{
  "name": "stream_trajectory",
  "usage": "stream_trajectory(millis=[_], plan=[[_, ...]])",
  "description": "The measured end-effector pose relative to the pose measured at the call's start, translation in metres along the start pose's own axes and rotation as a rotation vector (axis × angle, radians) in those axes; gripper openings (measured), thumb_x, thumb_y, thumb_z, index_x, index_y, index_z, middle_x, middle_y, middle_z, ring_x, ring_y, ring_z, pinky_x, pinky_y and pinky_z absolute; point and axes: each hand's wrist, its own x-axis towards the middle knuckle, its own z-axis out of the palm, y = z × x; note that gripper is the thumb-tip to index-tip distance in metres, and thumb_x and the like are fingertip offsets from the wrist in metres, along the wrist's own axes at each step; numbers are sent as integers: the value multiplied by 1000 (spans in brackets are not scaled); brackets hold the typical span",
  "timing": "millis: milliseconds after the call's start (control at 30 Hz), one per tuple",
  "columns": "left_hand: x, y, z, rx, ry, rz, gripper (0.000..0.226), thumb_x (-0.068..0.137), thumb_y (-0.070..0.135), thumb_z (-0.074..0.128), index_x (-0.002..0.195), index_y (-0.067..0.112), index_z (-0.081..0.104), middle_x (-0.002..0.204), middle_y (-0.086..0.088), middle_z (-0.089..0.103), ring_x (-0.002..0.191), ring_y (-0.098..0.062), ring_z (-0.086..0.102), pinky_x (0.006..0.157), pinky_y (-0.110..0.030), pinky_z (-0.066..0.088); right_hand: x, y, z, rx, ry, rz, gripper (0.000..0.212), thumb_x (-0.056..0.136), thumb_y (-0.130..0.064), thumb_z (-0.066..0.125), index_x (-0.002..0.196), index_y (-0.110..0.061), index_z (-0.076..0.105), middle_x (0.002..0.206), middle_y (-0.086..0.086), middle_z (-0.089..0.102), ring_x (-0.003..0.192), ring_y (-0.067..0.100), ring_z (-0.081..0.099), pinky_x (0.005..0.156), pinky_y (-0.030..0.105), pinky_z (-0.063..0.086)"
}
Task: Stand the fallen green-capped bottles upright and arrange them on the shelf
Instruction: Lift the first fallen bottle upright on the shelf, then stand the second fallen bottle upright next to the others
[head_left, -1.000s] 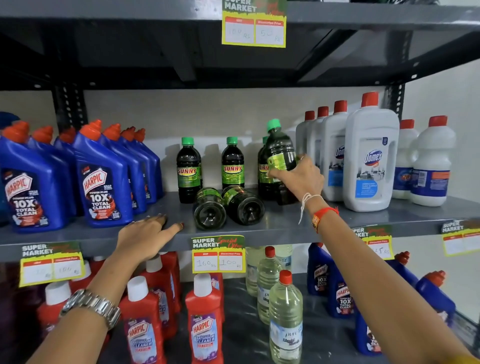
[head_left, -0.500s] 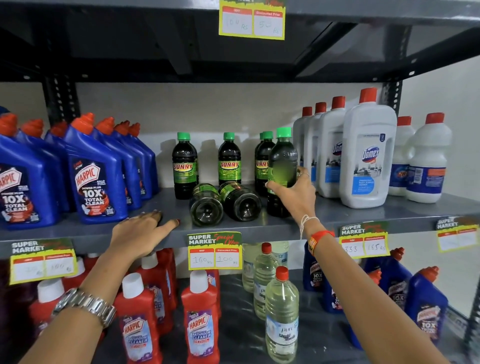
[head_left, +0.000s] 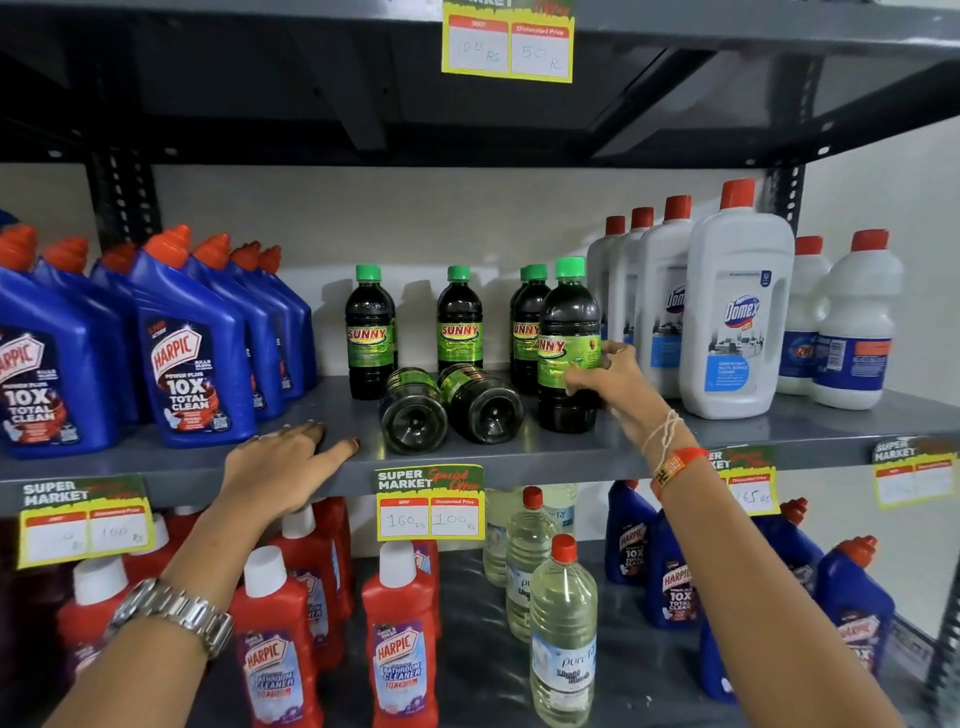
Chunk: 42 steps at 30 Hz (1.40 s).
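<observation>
Two dark green-capped bottles lie on their sides on the grey shelf (head_left: 649, 439), bases toward me: the left fallen bottle (head_left: 413, 410) and the right fallen bottle (head_left: 480, 402), touching each other. Behind them two bottles stand apart, one (head_left: 370, 332) on the left, another (head_left: 460, 322) in the middle, with more at the back right (head_left: 527, 327). My right hand (head_left: 605, 382) grips the front standing bottle (head_left: 566, 338) by its label, its base on the shelf. My left hand (head_left: 283, 457) rests flat on the shelf edge, fingers spread, holding nothing.
Blue Harpic bottles (head_left: 192, 353) crowd the shelf's left side. White Domex bottles (head_left: 737, 317) stand close on the right. An upper shelf (head_left: 727, 31) hangs overhead. Below are red Harpic bottles (head_left: 400, 639), clear bottles (head_left: 563, 629) and more blue ones. Price tags (head_left: 430, 501) hang off the edge.
My right hand tipped the held bottle from tilted to upright and set it down in front of the back right bottles. My left hand stayed on the shelf edge.
</observation>
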Motion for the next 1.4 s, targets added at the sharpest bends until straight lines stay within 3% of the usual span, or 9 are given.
stream_trajectory(millis=[67, 233, 333, 533, 733, 1000, 1200, 1300, 1400], plan=[[0, 0, 0, 19, -5, 6, 67, 86, 64, 22, 136, 22, 40, 143, -5, 44, 124, -25, 46, 87, -39, 41, -1, 1, 2, -21, 22, -26, 78, 65, -7, 78, 124, -8, 27, 130, 18, 45, 111, 24, 50, 93, 30, 42], [-1, -1, -1, 39, -27, 35, 63, 87, 61, 20, 136, 26, 39, 144, -3, 42, 124, -25, 45, 87, -38, 41, -20, 5, 30, -670, 399, -205, 115, 46, -57, 82, 129, 0, 26, 128, 19, 40, 121, 38, 39, 97, 45, 41], [-1, -1, -2, 51, -36, 38, 62, 88, 60, 20, 137, 26, 37, 147, -3, 38, 126, -24, 43, 91, -40, 41, -19, 8, 34, -711, 448, -279, 111, 48, -44, 85, 130, 1, 25, 126, 19, 43, 119, 38, 44, 95, 43, 43], [-3, 2, -1, -14, 13, -2, 66, 87, 62, 25, 136, 20, 40, 142, -6, 45, 123, -25, 46, 89, -40, 41, -5, 10, 22, -286, 202, -211, 90, 55, -18, 85, 120, -3, 25, 125, 17, 45, 117, 30, 50, 101, 36, 42], [-2, 0, 0, 34, -2, 25, 64, 88, 61, 22, 137, 23, 38, 143, -5, 44, 123, -24, 46, 88, -39, 42, -11, 13, 23, -505, 295, -249, 105, 52, -33, 86, 130, 0, 23, 128, 21, 42, 123, 36, 39, 105, 44, 36], [-1, -1, 1, 38, 21, 30, 62, 89, 59, 24, 136, 22, 39, 142, -5, 44, 122, -25, 48, 84, -38, 44, -10, 6, 21, -348, 193, -155, 96, 57, -23, 85, 130, -2, 27, 130, 19, 45, 125, 33, 41, 106, 44, 37], [-2, 0, 1, 5, 34, 6, 63, 88, 61, 23, 135, 24, 40, 145, -2, 42, 125, -24, 45, 87, -38, 42, -41, -27, 39, -736, 577, -518, 98, 59, -53, 69, 136, -5, 30, 130, 19, 42, 121, 37, 35, 99, 38, 16], [-1, 1, -1, 13, -7, 4, 64, 87, 62, 21, 137, 27, 39, 148, 1, 37, 130, -22, 40, 93, -38, 39, -45, -54, 59, -785, 346, -759, 86, 65, -44, 69, 132, -1, 36, 124, 19, 47, 112, 35, 42, 98, 44, 28], [-2, 3, -2, -36, -13, -38, 67, 85, 66, 23, 136, 24, 40, 146, -1, 41, 128, -23, 42, 93, -37, 38, -34, -69, 80, -984, -110, -627, 82, 74, -41, 67, 135, 0, 30, 123, 19, 51, 114, 36, 46, 100, 43, 36]])
